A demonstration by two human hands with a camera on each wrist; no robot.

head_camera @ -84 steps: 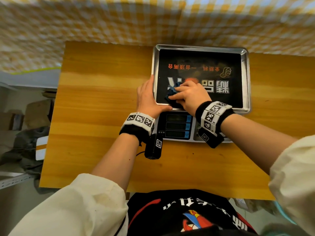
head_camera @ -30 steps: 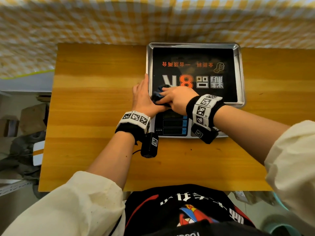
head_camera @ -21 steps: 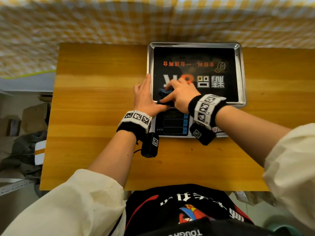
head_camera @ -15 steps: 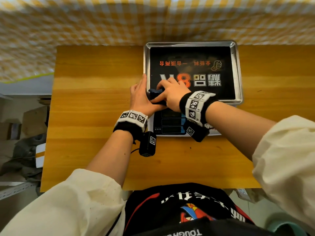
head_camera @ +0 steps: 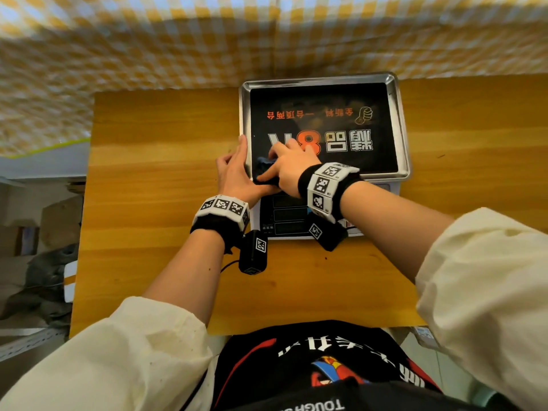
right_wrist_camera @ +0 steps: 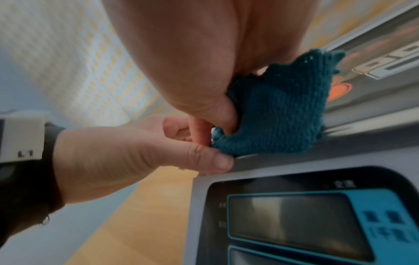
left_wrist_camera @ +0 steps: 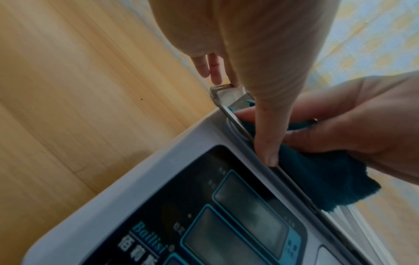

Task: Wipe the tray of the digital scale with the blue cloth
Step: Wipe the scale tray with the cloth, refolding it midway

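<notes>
The digital scale's steel tray (head_camera: 401,123) carries a black printed film and sits at the back of the wooden table. My right hand (head_camera: 286,167) holds the bunched blue cloth (head_camera: 263,166) and presses it onto the tray's near left corner. In the right wrist view my thumb is curled into the cloth (right_wrist_camera: 272,116), which overhangs the tray's near rim (right_wrist_camera: 374,59). My left hand (head_camera: 234,172) lies along the tray's left edge with its fingers straight. Its thumb (left_wrist_camera: 267,143) presses on the near rim (left_wrist_camera: 292,181) beside the cloth (left_wrist_camera: 317,179).
The scale's white body with its dark display panel (head_camera: 284,215) faces me below the tray. The wooden table (head_camera: 154,173) stretches left and right of the scale. A yellow checked cloth (head_camera: 178,40) hangs behind it. Boxes and clutter (head_camera: 35,262) lie on the floor at the left.
My right hand has rubbed the cloth back and forth and shifted it left, to the tray's near left corner. The left hand has stayed at the tray's left edge.
</notes>
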